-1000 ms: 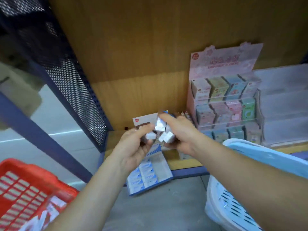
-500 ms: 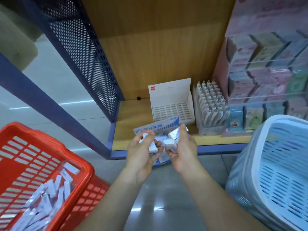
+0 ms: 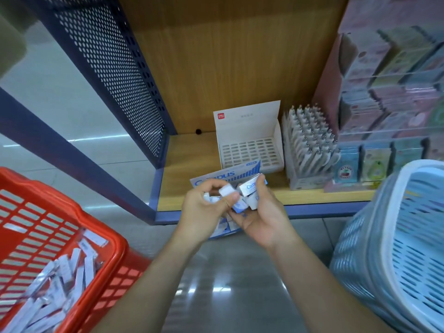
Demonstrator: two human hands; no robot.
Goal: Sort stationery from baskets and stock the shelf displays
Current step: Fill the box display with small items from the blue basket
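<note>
A: So, what changed in the last second?
B: Both hands came down to the front edge of the shelf, right over the open Campus box. The left hand closed thumb and fingers round one small white-blue box; half a second earlier they were looser. The right hand stayed cupped round the other few.
A: Any stocked yet?
B: None seen going in. Campus box overhung the shelf lip, under the hands. The red basket held plenty more, so I judged it early; next up, slotting these in
</note>
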